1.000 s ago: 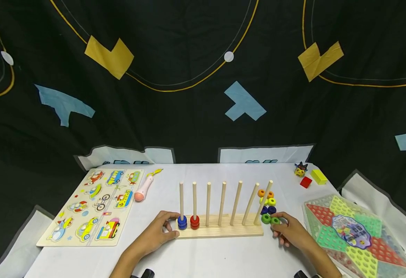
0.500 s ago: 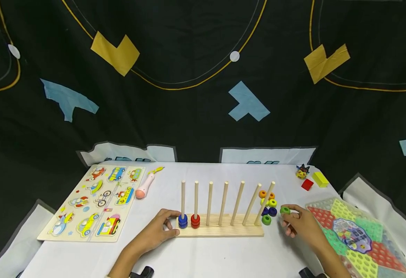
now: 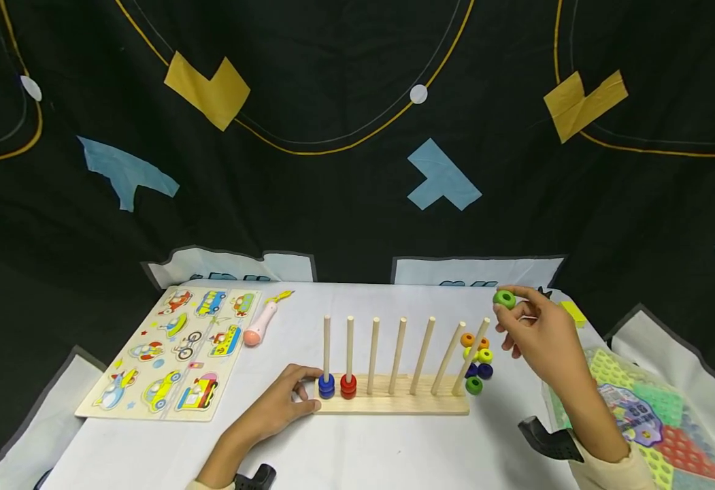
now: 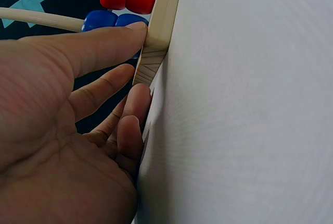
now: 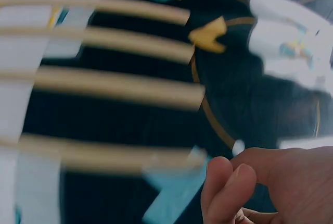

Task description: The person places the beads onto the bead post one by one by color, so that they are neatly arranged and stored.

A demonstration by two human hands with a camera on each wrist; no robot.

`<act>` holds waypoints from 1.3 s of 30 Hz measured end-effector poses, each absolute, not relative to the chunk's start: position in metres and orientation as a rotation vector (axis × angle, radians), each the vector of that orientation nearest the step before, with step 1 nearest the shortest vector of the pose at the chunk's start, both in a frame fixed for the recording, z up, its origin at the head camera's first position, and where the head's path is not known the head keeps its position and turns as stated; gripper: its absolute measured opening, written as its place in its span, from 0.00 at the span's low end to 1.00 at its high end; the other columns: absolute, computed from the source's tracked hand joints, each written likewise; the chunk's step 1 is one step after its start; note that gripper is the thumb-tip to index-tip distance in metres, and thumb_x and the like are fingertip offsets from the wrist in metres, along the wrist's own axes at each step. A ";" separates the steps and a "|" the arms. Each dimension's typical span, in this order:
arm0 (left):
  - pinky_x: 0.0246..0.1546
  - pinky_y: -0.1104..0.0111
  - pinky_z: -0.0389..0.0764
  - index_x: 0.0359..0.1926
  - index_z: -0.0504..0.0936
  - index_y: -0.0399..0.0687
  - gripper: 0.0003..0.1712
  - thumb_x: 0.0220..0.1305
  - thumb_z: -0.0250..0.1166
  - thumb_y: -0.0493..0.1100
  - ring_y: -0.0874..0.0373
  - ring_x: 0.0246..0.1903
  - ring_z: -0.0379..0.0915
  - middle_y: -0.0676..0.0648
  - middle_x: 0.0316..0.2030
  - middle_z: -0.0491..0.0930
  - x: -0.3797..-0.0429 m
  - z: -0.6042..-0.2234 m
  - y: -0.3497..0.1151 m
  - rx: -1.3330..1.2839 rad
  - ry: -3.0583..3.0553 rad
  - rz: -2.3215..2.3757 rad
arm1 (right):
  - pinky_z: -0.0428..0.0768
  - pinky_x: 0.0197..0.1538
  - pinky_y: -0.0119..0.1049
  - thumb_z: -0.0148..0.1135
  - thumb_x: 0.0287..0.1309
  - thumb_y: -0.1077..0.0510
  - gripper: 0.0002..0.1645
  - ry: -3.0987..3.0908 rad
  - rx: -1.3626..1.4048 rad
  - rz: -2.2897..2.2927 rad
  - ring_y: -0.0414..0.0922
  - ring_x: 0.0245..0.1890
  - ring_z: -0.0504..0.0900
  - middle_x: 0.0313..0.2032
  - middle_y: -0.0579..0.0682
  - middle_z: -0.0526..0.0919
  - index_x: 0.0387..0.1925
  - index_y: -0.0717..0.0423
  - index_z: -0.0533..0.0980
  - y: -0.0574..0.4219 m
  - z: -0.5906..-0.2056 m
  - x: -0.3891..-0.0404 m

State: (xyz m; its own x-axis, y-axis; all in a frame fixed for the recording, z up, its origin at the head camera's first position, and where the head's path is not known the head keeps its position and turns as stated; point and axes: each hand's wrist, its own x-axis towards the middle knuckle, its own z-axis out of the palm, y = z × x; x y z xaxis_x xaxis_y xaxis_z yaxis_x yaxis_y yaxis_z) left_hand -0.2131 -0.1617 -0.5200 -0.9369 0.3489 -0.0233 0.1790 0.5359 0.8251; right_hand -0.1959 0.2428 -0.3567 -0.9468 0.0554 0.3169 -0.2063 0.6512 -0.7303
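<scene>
A wooden peg stand [image 3: 406, 406] with several upright pegs stands on the table. Two blue beads [image 3: 326, 386] are stacked on its leftmost peg and two red beads [image 3: 348, 386] on the one beside it. My left hand [image 3: 274, 408] grips the left end of the base, thumb at the front edge and fingers behind. Raised beyond the stand's right end, my right hand [image 3: 541, 340] pinches a green bead [image 3: 505, 299] between thumb and fingers. That bead is out of sight in the right wrist view, where the fingers [image 5: 229, 190] show near the peg tips.
Right of the stand lie another green bead [image 3: 474, 385], dark blue beads [image 3: 485, 371], yellow beads [image 3: 485, 355] and orange beads [image 3: 467, 339]. A picture puzzle board [image 3: 167, 354] and a pink toy [image 3: 260, 324] are at left. A star-patterned game board [image 3: 675, 422] lies at right, partly behind my forearm.
My right hand has picked the green bead up from beside its mate and lifted it up and away from the table. The left hand stays on the stand's end.
</scene>
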 end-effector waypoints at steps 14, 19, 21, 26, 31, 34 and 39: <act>0.37 0.69 0.67 0.59 0.74 0.51 0.28 0.57 0.69 0.45 0.57 0.36 0.67 0.48 0.46 0.68 -0.211 -0.521 -0.159 0.461 2.561 1.375 | 0.74 0.15 0.39 0.62 0.62 0.55 0.20 -2.734 0.573 1.588 0.49 0.13 0.78 0.26 0.50 0.81 0.55 0.44 0.73 0.128 -0.337 -0.205; 0.37 0.69 0.67 0.59 0.74 0.51 0.29 0.57 0.70 0.45 0.57 0.36 0.68 0.48 0.46 0.68 -0.212 -0.521 -0.159 0.465 2.570 1.361 | 0.70 0.13 0.34 0.62 0.62 0.56 0.20 -2.795 0.660 1.520 0.47 0.11 0.78 0.25 0.47 0.82 0.56 0.46 0.73 0.115 -0.340 -0.208; 0.37 0.69 0.67 0.59 0.74 0.51 0.28 0.56 0.70 0.45 0.58 0.36 0.68 0.49 0.45 0.68 -0.213 -0.521 -0.159 0.463 2.579 1.354 | 0.68 0.12 0.33 0.62 0.62 0.56 0.21 -2.806 0.663 1.507 0.47 0.11 0.78 0.25 0.46 0.82 0.56 0.45 0.73 0.113 -0.340 -0.209; 0.38 0.68 0.66 0.58 0.74 0.53 0.28 0.56 0.70 0.45 0.58 0.35 0.67 0.49 0.43 0.68 -0.216 -0.521 -0.161 0.453 2.591 1.347 | 0.66 0.11 0.31 0.62 0.62 0.56 0.22 -2.808 0.682 1.483 0.46 0.11 0.78 0.24 0.44 0.81 0.57 0.45 0.72 0.113 -0.340 -0.210; 0.39 0.68 0.66 0.58 0.74 0.52 0.28 0.56 0.70 0.45 0.58 0.36 0.67 0.49 0.43 0.68 -0.216 -0.521 -0.161 0.454 2.585 1.351 | 0.71 0.14 0.35 0.63 0.61 0.56 0.24 -2.808 0.692 1.497 0.46 0.12 0.77 0.22 0.46 0.80 0.59 0.45 0.71 0.113 -0.339 -0.209; 0.39 0.68 0.66 0.58 0.74 0.52 0.28 0.56 0.70 0.46 0.57 0.36 0.67 0.49 0.43 0.68 -0.216 -0.520 -0.161 0.449 2.586 1.345 | 0.75 0.18 0.39 0.62 0.61 0.56 0.24 -2.803 0.692 1.508 0.46 0.12 0.77 0.21 0.49 0.78 0.60 0.45 0.71 0.114 -0.340 -0.208; 0.40 0.67 0.66 0.58 0.74 0.52 0.28 0.56 0.70 0.46 0.58 0.36 0.67 0.49 0.44 0.68 -0.215 -0.519 -0.161 0.445 2.589 1.343 | 0.77 0.21 0.40 0.62 0.62 0.56 0.23 -2.791 0.696 1.505 0.46 0.12 0.77 0.19 0.51 0.76 0.58 0.44 0.72 0.114 -0.341 -0.208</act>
